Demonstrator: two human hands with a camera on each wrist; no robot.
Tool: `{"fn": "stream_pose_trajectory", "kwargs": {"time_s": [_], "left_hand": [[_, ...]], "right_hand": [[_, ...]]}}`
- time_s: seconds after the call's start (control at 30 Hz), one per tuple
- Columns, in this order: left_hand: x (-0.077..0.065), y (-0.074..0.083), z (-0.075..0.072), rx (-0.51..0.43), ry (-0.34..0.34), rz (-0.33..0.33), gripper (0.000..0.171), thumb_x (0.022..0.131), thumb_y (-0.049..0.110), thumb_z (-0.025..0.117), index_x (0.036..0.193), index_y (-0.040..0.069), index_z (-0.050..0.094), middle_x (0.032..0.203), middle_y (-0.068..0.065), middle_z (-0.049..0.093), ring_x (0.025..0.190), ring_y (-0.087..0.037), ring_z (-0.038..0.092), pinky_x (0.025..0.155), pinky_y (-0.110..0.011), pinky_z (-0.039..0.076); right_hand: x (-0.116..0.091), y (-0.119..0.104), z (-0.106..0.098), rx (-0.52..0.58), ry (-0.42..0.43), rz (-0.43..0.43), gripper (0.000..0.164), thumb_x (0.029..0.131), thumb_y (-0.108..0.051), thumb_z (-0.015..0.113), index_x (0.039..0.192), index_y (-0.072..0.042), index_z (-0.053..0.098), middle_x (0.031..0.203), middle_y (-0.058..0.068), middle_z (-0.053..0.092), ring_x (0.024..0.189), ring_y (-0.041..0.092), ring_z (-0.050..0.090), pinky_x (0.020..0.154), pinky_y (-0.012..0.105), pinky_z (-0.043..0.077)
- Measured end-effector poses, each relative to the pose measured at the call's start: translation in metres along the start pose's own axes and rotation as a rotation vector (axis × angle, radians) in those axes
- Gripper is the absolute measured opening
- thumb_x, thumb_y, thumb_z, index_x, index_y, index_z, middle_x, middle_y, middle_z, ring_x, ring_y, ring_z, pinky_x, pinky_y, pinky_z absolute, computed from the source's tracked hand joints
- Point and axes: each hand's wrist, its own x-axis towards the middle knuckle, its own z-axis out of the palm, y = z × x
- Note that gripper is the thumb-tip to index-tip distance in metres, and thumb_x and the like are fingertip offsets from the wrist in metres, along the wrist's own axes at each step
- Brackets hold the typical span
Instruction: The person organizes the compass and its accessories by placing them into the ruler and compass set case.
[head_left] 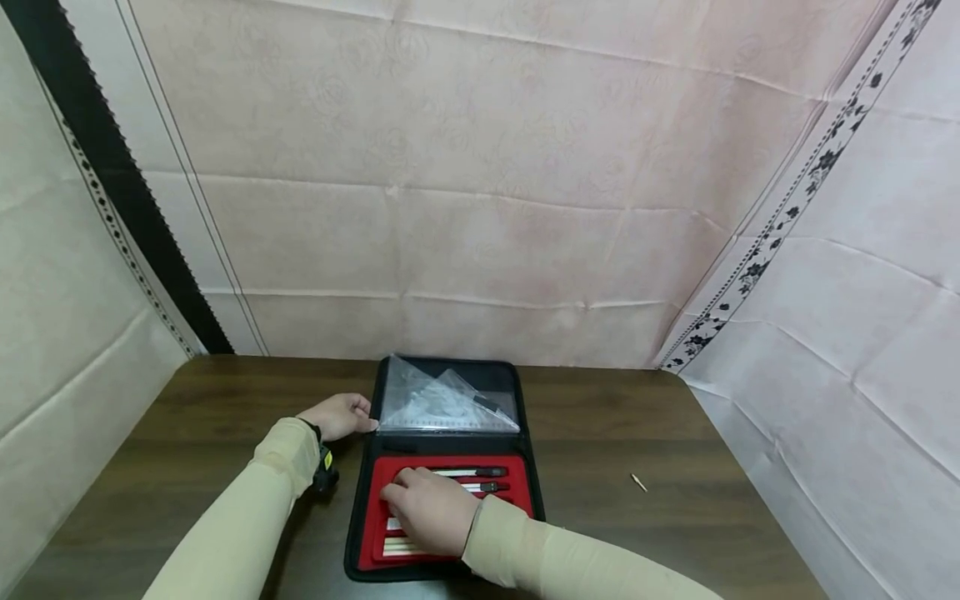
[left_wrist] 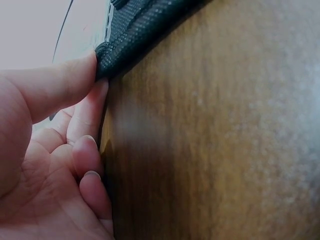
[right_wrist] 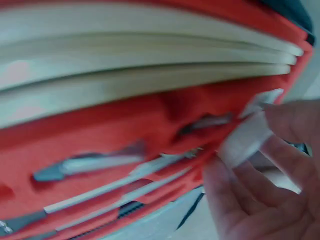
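An unzipped black case [head_left: 450, 365] lies open on the table, its lid toward the wall. Between thumb and fingers, my left hand [head_left: 341, 415] pinches the left edge of the case near the fold; in the left wrist view the thumb presses its black fabric rim [left_wrist: 145, 37]. Over the red tray [head_left: 372, 517], my right hand [head_left: 435, 512] holds a white eraser [right_wrist: 245, 140] between thumb and fingers at the tray's end. Pale pencils [right_wrist: 150, 57] lie side by side in the tray. Metal drawing tools [right_wrist: 100, 164] sit in other slots, partly blurred.
Clear set squares [head_left: 420, 400] fill the lid's transparent pocket. A tiny pale stick [head_left: 638, 482] lies on the wooden table [head_left: 600, 433] to the right. Fabric-like white walls [head_left: 465, 250] enclose the table behind and at the sides.
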Motion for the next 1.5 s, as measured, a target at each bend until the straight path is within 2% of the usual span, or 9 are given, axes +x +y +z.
{"fn": "stream_pose_trajectory", "kwargs": {"time_s": [0.13, 0.33, 0.5, 0.67, 0.9, 1.13, 1.37, 1.5], "left_hand": [[0.000, 0.001, -0.001, -0.001, -0.002, 0.008, 0.028, 0.090, 0.021, 0.068, 0.106, 0.001, 0.056, 0.096, -0.008, 0.055, 0.090, -0.024, 0.048, 0.078, -0.038, 0.040], [0.002, 0.001, 0.000, -0.007, -0.002, 0.014, 0.028, 0.090, 0.021, 0.069, 0.105, 0.002, 0.057, 0.095, -0.008, 0.055, 0.089, -0.023, 0.049, 0.076, -0.036, 0.040], [0.004, 0.000, 0.001, -0.005, 0.009, 0.000, 0.026, 0.090, 0.021, 0.069, 0.104, 0.003, 0.057, 0.094, -0.007, 0.056, 0.089, -0.022, 0.049, 0.076, -0.036, 0.040], [0.002, 0.004, 0.000, -0.008, 0.005, -0.013, 0.027, 0.090, 0.023, 0.068, 0.106, 0.004, 0.058, 0.095, -0.008, 0.056, 0.090, -0.023, 0.049, 0.077, -0.038, 0.040], [0.001, 0.007, 0.001, -0.007, -0.001, -0.012, 0.025, 0.090, 0.022, 0.068, 0.104, 0.005, 0.058, 0.093, -0.008, 0.056, 0.088, -0.023, 0.049, 0.075, -0.037, 0.039], [0.003, 0.004, 0.000, -0.010, 0.009, -0.002, 0.024, 0.090, 0.022, 0.068, 0.103, 0.005, 0.058, 0.093, -0.007, 0.056, 0.087, -0.022, 0.049, 0.074, -0.036, 0.039], [0.001, 0.002, 0.000, 0.000, 0.008, 0.000, 0.024, 0.090, 0.022, 0.068, 0.103, 0.005, 0.057, 0.093, -0.007, 0.055, 0.088, -0.022, 0.048, 0.074, -0.036, 0.039], [0.001, -0.001, 0.000, -0.006, 0.009, -0.012, 0.025, 0.090, 0.023, 0.068, 0.104, 0.005, 0.058, 0.093, -0.007, 0.055, 0.088, -0.023, 0.049, 0.075, -0.037, 0.039]], "right_hand": [[-0.001, 0.001, -0.003, -0.014, -0.012, -0.012, 0.032, 0.095, -0.025, 0.063, 0.127, -0.024, 0.060, 0.115, -0.008, 0.060, 0.098, 0.003, 0.054, 0.088, 0.020, 0.045], [0.005, 0.010, 0.001, -0.060, 0.069, -0.023, 0.027, 0.096, -0.027, 0.063, 0.123, -0.024, 0.063, 0.109, -0.009, 0.062, 0.094, 0.002, 0.056, 0.085, 0.019, 0.046], [0.008, 0.014, 0.001, -0.058, 0.100, 0.009, 0.024, 0.096, -0.028, 0.062, 0.120, -0.024, 0.064, 0.105, -0.009, 0.062, 0.090, 0.004, 0.054, 0.079, 0.019, 0.046], [0.008, 0.015, -0.002, -0.006, 0.108, 0.050, 0.024, 0.094, -0.026, 0.065, 0.118, -0.024, 0.066, 0.101, -0.007, 0.058, 0.086, 0.004, 0.050, 0.073, 0.015, 0.045], [0.009, 0.019, -0.004, 0.013, 0.138, 0.114, 0.022, 0.093, -0.025, 0.067, 0.113, -0.018, 0.064, 0.094, -0.004, 0.054, 0.081, 0.006, 0.047, 0.068, 0.014, 0.043], [0.015, 0.020, -0.001, 0.008, 0.127, 0.128, 0.019, 0.091, -0.028, 0.070, 0.109, -0.023, 0.067, 0.089, -0.009, 0.054, 0.078, 0.004, 0.047, 0.069, 0.016, 0.044], [0.013, 0.013, -0.009, -0.022, 0.069, 0.101, 0.023, 0.095, -0.024, 0.064, 0.117, -0.021, 0.068, 0.099, -0.004, 0.062, 0.082, 0.006, 0.052, 0.073, 0.017, 0.046], [0.014, 0.013, -0.011, -0.071, 0.050, 0.064, 0.025, 0.093, -0.019, 0.067, 0.118, -0.023, 0.068, 0.096, -0.004, 0.061, 0.079, 0.005, 0.051, 0.071, 0.015, 0.046]]}}
